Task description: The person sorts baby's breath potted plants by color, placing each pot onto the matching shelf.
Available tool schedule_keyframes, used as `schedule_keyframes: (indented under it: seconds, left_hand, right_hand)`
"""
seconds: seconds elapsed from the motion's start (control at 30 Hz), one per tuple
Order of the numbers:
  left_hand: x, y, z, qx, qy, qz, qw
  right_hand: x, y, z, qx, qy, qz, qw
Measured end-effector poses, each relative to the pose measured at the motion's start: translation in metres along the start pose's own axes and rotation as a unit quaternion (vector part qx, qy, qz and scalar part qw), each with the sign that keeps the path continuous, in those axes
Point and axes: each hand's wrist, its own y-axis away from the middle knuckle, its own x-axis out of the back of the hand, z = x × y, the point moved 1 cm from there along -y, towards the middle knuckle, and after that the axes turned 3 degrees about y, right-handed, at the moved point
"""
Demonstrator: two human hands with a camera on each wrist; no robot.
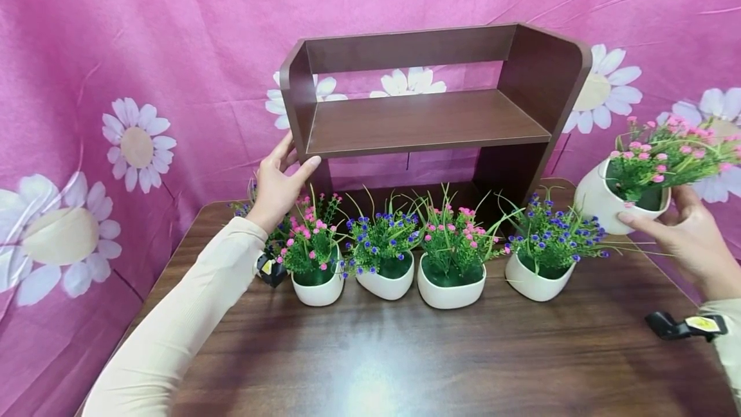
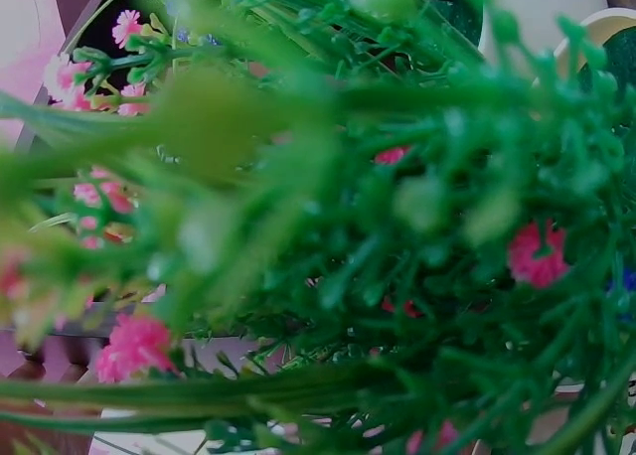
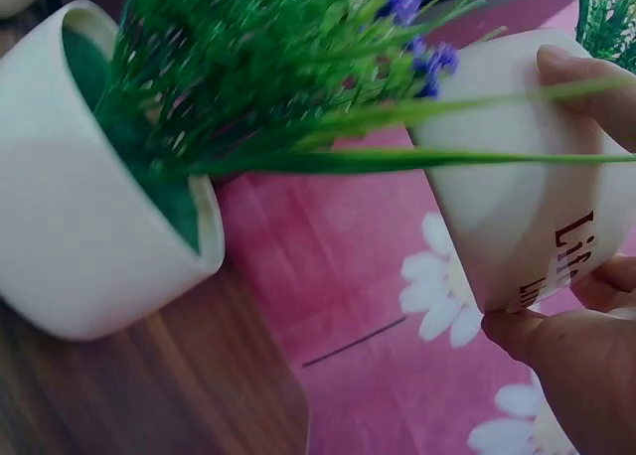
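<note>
In the head view my left hand (image 1: 274,182) holds the left side panel of a dark brown two-tier shelf (image 1: 417,121), thumb at the front edge and fingers partly hidden behind. Out at the right, my right hand (image 1: 695,237) grips a white pot of pink artificial flowers (image 1: 596,201), raised and tilted. The right wrist view shows thumb and fingers around that white pot (image 3: 507,167), with dark lettering on its side. Close to its left stands a pot of blue flowers (image 1: 541,282). Blurred greenery and pink flowers (image 2: 537,254) fill the left wrist view.
Along the shelf's front stand a left pink-flowered pot (image 1: 318,291), a blue-flowered pot (image 1: 388,282) and another pink-flowered pot (image 1: 451,291). More blue flowers show behind my left forearm. All rest on a brown wooden table (image 1: 463,365) before a pink floral curtain (image 1: 202,37).
</note>
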Motion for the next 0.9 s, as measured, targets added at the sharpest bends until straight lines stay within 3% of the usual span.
schedule_keyframes:
  seconds: [0.23, 0.43, 0.7, 0.9]
  left_hand:
    - [0.0, 0.0, 0.0, -0.002, -0.001, -0.005, 1.0]
    - [0.001, 0.0, -0.001, 0.0, -0.005, -0.002, 1.0]
    - [0.0, -0.002, -0.002, -0.003, 0.011, -0.003, 0.9999]
    - [0.0, -0.001, -0.001, -0.01, -0.001, 0.002, 0.9999]
  right_hand:
    - [-0.015, -0.007, -0.018, 0.022, -0.042, -0.038, 0.9981]
    - [-0.033, -0.012, -0.032, 0.029, -0.039, -0.08, 0.9956]
    - [-0.058, -0.01, -0.046, 0.037, -0.03, -0.095, 0.9943]
    - [-0.082, -0.008, -0.057, 0.039, -0.037, -0.147, 0.9877]
